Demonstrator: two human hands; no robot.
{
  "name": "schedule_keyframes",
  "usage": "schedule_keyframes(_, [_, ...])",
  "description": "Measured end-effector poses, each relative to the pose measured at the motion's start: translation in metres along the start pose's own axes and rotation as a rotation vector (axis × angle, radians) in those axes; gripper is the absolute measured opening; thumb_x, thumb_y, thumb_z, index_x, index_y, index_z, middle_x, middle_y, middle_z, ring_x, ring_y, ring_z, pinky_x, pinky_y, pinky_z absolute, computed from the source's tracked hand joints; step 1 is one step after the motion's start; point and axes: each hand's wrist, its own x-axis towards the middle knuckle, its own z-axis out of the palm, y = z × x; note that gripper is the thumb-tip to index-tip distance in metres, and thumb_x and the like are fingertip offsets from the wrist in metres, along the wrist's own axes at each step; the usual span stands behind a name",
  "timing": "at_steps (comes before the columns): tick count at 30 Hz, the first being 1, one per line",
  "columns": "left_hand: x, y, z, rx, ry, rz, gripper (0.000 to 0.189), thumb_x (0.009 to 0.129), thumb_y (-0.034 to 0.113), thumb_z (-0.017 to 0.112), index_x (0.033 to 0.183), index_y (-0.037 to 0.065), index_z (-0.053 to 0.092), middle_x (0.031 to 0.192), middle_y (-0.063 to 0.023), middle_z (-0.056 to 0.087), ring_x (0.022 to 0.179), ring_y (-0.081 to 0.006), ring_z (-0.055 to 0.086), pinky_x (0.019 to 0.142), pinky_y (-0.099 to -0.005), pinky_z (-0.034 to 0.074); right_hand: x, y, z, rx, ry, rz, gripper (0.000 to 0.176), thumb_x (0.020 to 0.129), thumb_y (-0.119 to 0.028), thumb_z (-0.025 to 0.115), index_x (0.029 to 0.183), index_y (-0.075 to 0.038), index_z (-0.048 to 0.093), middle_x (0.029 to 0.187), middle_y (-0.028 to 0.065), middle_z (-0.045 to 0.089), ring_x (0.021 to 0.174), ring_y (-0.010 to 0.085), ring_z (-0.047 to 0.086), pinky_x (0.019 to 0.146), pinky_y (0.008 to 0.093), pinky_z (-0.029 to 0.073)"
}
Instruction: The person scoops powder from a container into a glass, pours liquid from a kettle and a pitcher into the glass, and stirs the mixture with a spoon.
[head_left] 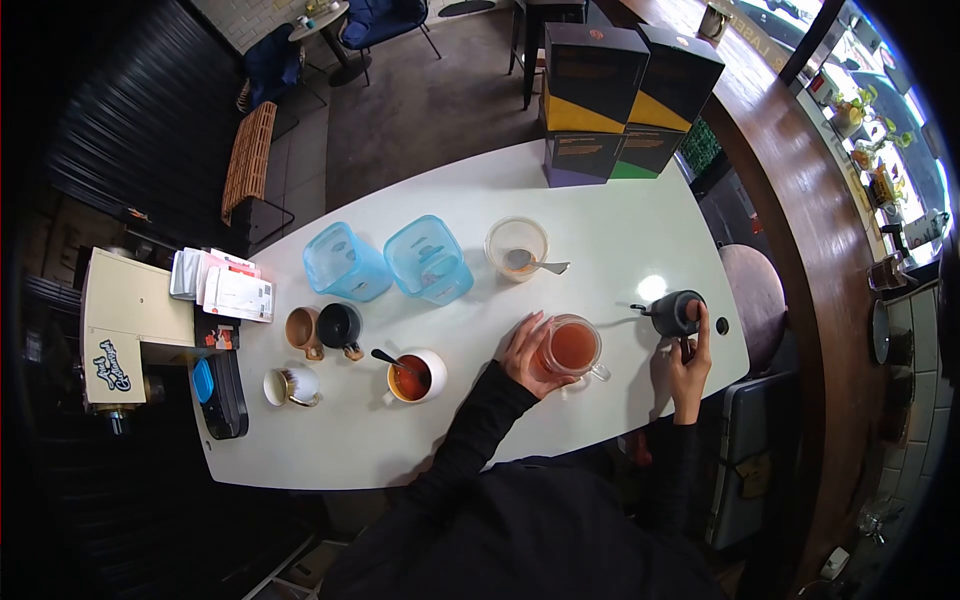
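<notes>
A clear glass mug [574,346] of reddish-orange drink stands on the white table, its handle toward the lower right. My left hand [528,354] is wrapped round its left side. On the right, my right hand [690,370] grips the handle of a small black gooseneck kettle [676,313], one finger stretched up by its lid. The kettle's thin spout points left, toward the glass mug but apart from it. Left of my left hand is a white mug [430,372] of red liquid with a dark spoon [390,358] in it.
Behind the mugs stand two blue translucent containers [345,262] and a clear tub [541,238] with a spoon. Brown, black and white cups [300,385] are at the left, near a black case [228,405]. Dark boxes [590,90] are stacked at the far edge.
</notes>
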Motion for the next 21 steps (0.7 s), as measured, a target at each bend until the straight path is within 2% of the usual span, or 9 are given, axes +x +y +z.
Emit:
schedule_keyframes(4, [0.003, 0.001, -0.002, 0.02, -0.012, 0.037, 0.112, 0.058, 0.055, 0.09, 0.142, -0.001, 0.041, 0.142, -0.0249, 0.045, 0.132, -0.0412, 0.046, 0.109, -0.0479, 0.04, 0.0, -0.003, -0.001, -0.028, -0.019, -0.021, 0.076, 0.086, 0.011, 0.053, 0.154, -0.017, 0.031, 0.131, 0.023, 0.059, 0.109, 0.0307, 0.067, 0.089, 0.0367, 0.053])
schedule_keyframes(7, [0.004, 0.007, -0.003, -0.12, 0.075, -0.024, 0.114, 0.058, 0.056, 0.089, 0.143, -0.003, 0.04, 0.141, -0.0245, 0.047, 0.131, -0.0402, 0.047, 0.109, -0.0479, 0.04, 0.0, -0.008, -0.002, -0.043, -0.04, -0.05, 0.079, 0.086, 0.009, 0.055, 0.155, -0.018, 0.027, 0.131, 0.0243, 0.06, 0.111, 0.0342, 0.066, 0.092, 0.0396, 0.053])
schedule_keyframes(9, [0.003, -0.002, -0.001, 0.047, 0.024, 0.099, 0.119, 0.058, 0.058, 0.088, 0.146, -0.001, 0.035, 0.143, -0.0249, 0.044, 0.132, -0.041, 0.045, 0.108, -0.0484, 0.04, 0.0, -0.006, -0.003, -0.08, -0.033, -0.123, 0.078, 0.087, 0.007, 0.057, 0.155, -0.018, 0.027, 0.129, 0.0247, 0.06, 0.111, 0.0351, 0.066, 0.091, 0.0396, 0.053])
schedule_keyframes(10, [0.002, -0.002, -0.002, 0.048, 0.028, 0.1, 0.119, 0.058, 0.058, 0.088, 0.146, -0.001, 0.035, 0.143, -0.0249, 0.044, 0.132, -0.041, 0.045, 0.108, -0.0484, 0.04, 0.0, -0.005, -0.003, -0.116, -0.026, -0.192, 0.078, 0.088, 0.004, 0.058, 0.155, -0.018, 0.026, 0.128, 0.025, 0.061, 0.111, 0.036, 0.066, 0.091, 0.0396, 0.053])
schedule_keyframes(14, [0.0, -0.003, 0.002, -0.082, 0.025, 0.012, 0.125, 0.058, 0.061, 0.087, 0.148, -0.004, 0.029, 0.14, -0.0286, 0.044, 0.128, -0.0436, 0.047, 0.108, -0.0488, 0.04, -0.002, -0.005, -0.01, -0.19, -0.056, -0.162, 0.077, 0.089, -0.001, 0.06, 0.156, -0.017, 0.025, 0.132, 0.0257, 0.058, 0.1, 0.0368, 0.069, 0.084, 0.0393, 0.053])
schedule_keyframes(16, [-0.001, -0.004, 0.004, -0.181, 0.045, -0.037, 0.126, 0.059, 0.062, 0.087, 0.148, -0.005, 0.028, 0.139, -0.0299, 0.045, 0.127, -0.0443, 0.048, 0.107, -0.0489, 0.041, -0.004, -0.014, -0.013, -0.206, -0.051, -0.026, 0.077, 0.09, -0.007, 0.063, 0.156, -0.016, 0.024, 0.123, 0.0266, 0.06, 0.085, 0.0355, 0.065, 0.078, 0.0403, 0.051])
schedule_keyframes(17, [-0.002, -0.005, 0.004, -0.18, 0.062, -0.02, 0.125, 0.06, 0.063, 0.086, 0.147, -0.006, 0.029, 0.137, -0.0306, 0.046, 0.125, -0.0444, 0.049, 0.106, -0.0492, 0.041, -0.005, -0.013, -0.014, -0.203, -0.05, -0.028, 0.077, 0.09, -0.007, 0.063, 0.156, -0.016, 0.024, 0.123, 0.0266, 0.06, 0.085, 0.0355, 0.065, 0.078, 0.0403, 0.051])
schedule_keyframes(19, [-0.003, -0.007, 0.006, -0.182, 0.075, 0.007, 0.123, 0.061, 0.063, 0.085, 0.146, -0.007, 0.029, 0.135, -0.0313, 0.047, 0.123, -0.0446, 0.05, 0.105, -0.0494, 0.042, -0.007, -0.011, -0.017, -0.389, 0.048, -0.079, 0.078, 0.09, -0.009, 0.065, 0.156, -0.013, 0.025, 0.107, 0.0231, 0.058, 0.082, 0.0316, 0.056, 0.079, 0.0409, 0.047])
schedule_keyframes(21, [-0.005, -0.012, 0.007, -0.197, 0.03, -0.028, 0.119, 0.065, 0.063, 0.082, 0.146, -0.007, 0.029, 0.138, -0.0312, 0.044, 0.126, -0.0448, 0.048, 0.105, -0.05, 0.043, -0.01, -0.011, -0.021, -0.401, 0.082, -0.125, 0.078, 0.09, -0.01, 0.066, 0.156, -0.012, 0.026, 0.101, 0.0207, 0.055, 0.085, 0.0315, 0.055, 0.081, 0.041, 0.046])
